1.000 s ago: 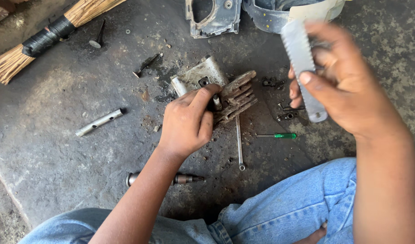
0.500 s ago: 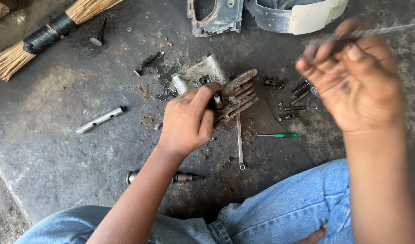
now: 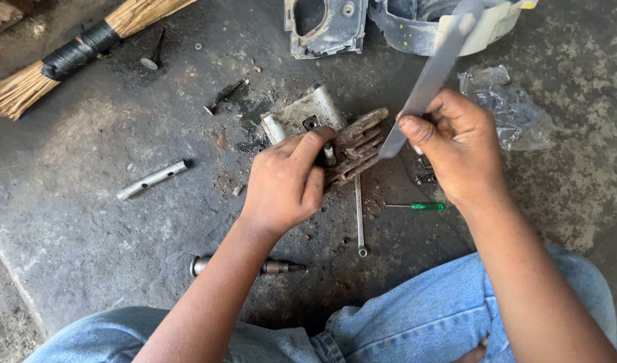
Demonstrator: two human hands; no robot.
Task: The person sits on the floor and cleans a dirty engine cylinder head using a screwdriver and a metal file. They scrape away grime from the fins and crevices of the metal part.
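My left hand point(image 3: 285, 185) presses on a dirty, rusty finned engine cylinder head point(image 3: 345, 138) lying on the dark greasy floor, with the index finger across its top. My right hand point(image 3: 456, 144) grips a flat grey metal blade point(image 3: 429, 81), a toothed strip, held slanted with its lower tip just right of the fins. A thin wrench point(image 3: 359, 215) lies below the head. A small green-handled screwdriver point(image 3: 416, 206) lies to the right of it.
A grass broom point(image 3: 60, 60) lies top left. A metal tube socket point(image 3: 154, 178), a valve point(image 3: 154, 54), a bolt point(image 3: 221, 97) and a shaft tool point(image 3: 248, 267) lie about. Engine casings point(image 3: 328, 27) sit at the top; a crumpled plastic bag point(image 3: 507, 111) is at right. My jeans point(image 3: 416, 316) fill the bottom.
My right hand has swung down from the upper right with the blade and now holds its tip beside the finned head. The plastic bag has come into view. My left hand stays put.
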